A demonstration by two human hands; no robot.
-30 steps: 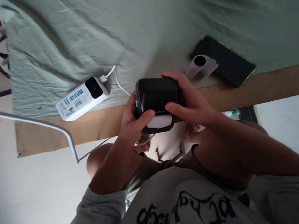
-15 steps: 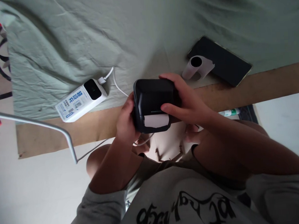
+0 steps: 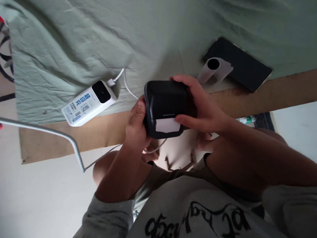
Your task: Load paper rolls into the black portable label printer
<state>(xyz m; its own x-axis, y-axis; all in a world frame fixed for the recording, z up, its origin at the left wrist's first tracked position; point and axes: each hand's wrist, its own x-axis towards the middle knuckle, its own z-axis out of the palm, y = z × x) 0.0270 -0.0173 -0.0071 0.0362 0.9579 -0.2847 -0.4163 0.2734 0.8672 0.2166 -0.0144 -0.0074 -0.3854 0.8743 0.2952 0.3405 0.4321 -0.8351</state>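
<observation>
A black portable receipt printer (image 3: 168, 99) is held in both hands over the table's near edge. A strip of white paper (image 3: 168, 125) shows at its near side. My left hand (image 3: 136, 121) is closed round the printer's left side, thumb along the edge. My right hand (image 3: 203, 108) grips its right side, with the thumb on the top near the paper and the fingers at the far edge. A white cable (image 3: 128, 88) passes behind the printer and shows again below it. The undersides of the printer and the fingers there are hidden.
A white power bank (image 3: 89, 103) with blue print lies left, the cable plugged in. To the right, a partly unrolled paper roll (image 3: 214, 70) stands by a dark phone (image 3: 241, 64). Green cloth (image 3: 150, 32) covers the table above a wooden edge (image 3: 292, 83). A bent metal rod (image 3: 55, 131) crosses the left.
The printer has tilted slightly in my hands, with its paper side showing a little less. My grip stays on both sides. The whole view has shifted slightly.
</observation>
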